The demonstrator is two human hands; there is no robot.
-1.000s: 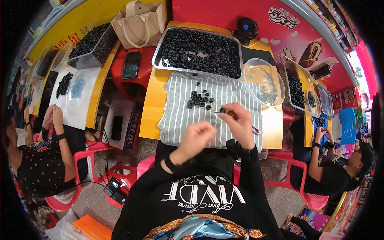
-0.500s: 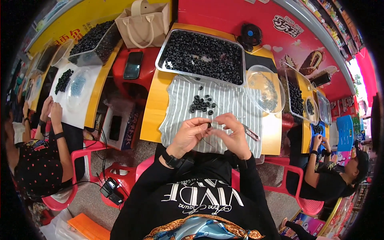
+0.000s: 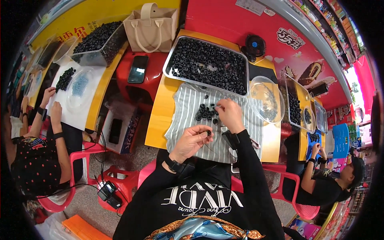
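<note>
My left hand (image 3: 189,143) pinches a small black ring-shaped piece (image 3: 208,133) between thumb and fingertips, low over a grey-and-white striped cloth (image 3: 182,116). My right hand (image 3: 230,114) reaches palm down to the edge of a loose pile of black ring pieces (image 3: 206,113) on the cloth. Its fingertips are drawn together at the pile's right side; what they grip, if anything, is too small to make out. A metal tray (image 3: 169,57) full of the same black pieces stands beyond the cloth. Partly behind my right forearm lies a slim tool (image 3: 255,143).
A clear round dish (image 3: 260,86) holding small metallic bits stands right of the cloth on the yellow table (image 3: 157,128). Behind it is a black fan (image 3: 254,46). Left, a red stool (image 3: 124,72) bears a phone (image 3: 138,69) and a beige bag (image 3: 154,30). Co-workers sit at both sides.
My hands have come apart. The right one moved forward to the pile, while the left stays near the cloth's front with its ring piece. The view has shifted slightly.
</note>
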